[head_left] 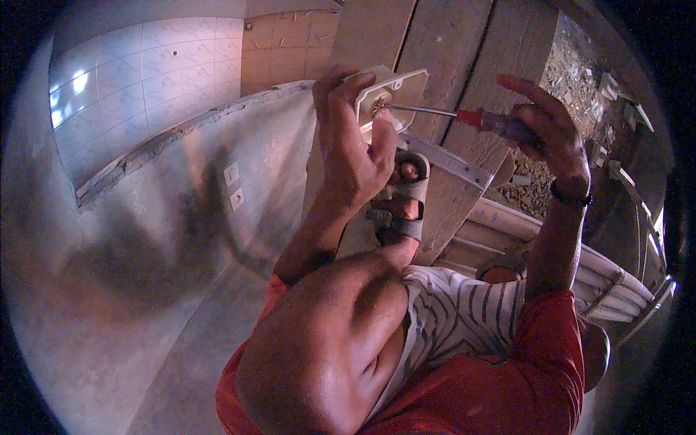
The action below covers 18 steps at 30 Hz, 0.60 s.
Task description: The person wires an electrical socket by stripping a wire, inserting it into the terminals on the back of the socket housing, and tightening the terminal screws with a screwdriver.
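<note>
My left hand (355, 138) grips a cream plastic electrical fitting (409, 85), its fingers round the rim and its thumb close to a small brass-coloured part (379, 106) inside. My right hand (547, 123) is closed round the dark handle of a screwdriver (467, 118) with a red collar; its index finger stretches out past the handle. The screwdriver's metal shaft points left, and its tip reaches the brass-coloured part. Whether the tip sits in a screw is too small to tell. Beneath both hands run wooden planks (449, 51).
A pale metal strip with markings (453, 165) lies on the planks beside my sandalled foot (406, 192). Rubble (580, 87) covers the ground at the right, near a stack of pale poles (580, 264). On the left stands a plastered wall (167, 203) with switch plates (233, 185).
</note>
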Tool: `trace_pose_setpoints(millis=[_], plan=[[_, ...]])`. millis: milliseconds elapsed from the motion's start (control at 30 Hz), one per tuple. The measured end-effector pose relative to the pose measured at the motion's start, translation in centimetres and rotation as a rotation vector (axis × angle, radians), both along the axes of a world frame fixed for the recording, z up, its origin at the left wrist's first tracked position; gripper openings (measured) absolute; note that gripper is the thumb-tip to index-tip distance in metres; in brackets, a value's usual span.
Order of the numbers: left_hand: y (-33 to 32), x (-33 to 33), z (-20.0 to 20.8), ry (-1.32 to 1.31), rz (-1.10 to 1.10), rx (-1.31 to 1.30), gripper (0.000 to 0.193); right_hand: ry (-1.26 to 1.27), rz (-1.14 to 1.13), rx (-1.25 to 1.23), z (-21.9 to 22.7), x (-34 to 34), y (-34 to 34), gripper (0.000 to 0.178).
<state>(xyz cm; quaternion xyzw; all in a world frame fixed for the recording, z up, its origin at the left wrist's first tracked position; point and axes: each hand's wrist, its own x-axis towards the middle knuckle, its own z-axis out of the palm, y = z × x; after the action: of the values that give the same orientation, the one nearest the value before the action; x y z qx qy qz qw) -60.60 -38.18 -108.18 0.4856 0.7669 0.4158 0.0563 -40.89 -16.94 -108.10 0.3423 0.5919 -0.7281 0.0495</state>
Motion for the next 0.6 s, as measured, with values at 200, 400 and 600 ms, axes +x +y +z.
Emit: trace_pose_setpoints(millis=[200, 400, 600], plan=[[-0.1, -0.2, 0.1, 0.04, 0.016, 0.021, 0.039, 0.301, 0.017, 0.073, -2.7, 0.0, -0.8, 0.068], [-0.2, -0.1, 0.1, -0.009, -0.005, 0.012, 0.038, 0.184, 0.089, -0.047, -2.9, 0.5, -0.1, 0.067], [-0.1, -0.2, 0.2, 0.013, -0.025, 0.039, 0.039, 0.035, 0.098, -0.11, -1.6, 0.0, -0.2, 0.064]])
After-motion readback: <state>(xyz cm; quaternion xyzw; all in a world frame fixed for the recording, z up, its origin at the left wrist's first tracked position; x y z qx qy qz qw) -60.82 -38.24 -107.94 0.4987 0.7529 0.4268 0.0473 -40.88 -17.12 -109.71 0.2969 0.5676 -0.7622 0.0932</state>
